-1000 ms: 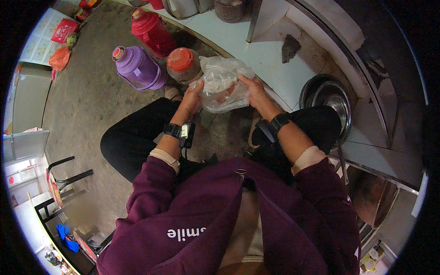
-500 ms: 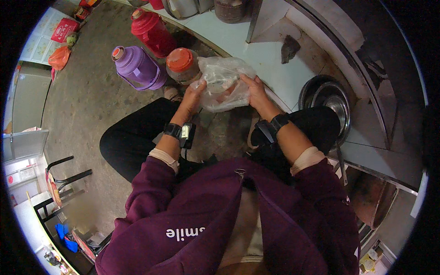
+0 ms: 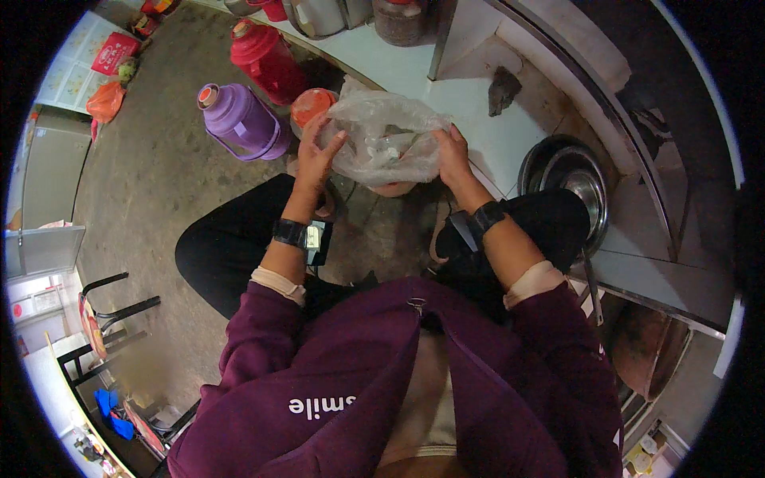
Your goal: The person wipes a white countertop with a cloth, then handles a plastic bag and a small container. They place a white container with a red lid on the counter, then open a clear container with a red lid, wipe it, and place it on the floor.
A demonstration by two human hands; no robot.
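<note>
Clear plastic bag, upper centre of frame, now spread wider, its inside more exposed. Right hand pinches bag's right edge; left hand, shifted outward, has thumb and fingers apart at left edge. Orange-lidded jar just beyond, contents hidden. Pale scrap inside bag, perhaps; view blurred.

The wrinkled clear plastic bag and the person's bare left hand hid most of the round jar with an orange lid, and the pale contents inside the bag were too unclear to name. The black-trousered right knee covered part of the round shiny metal basins. The upper edge cut off the white rounded jug; a beige patch at lower left was blurred
</note>
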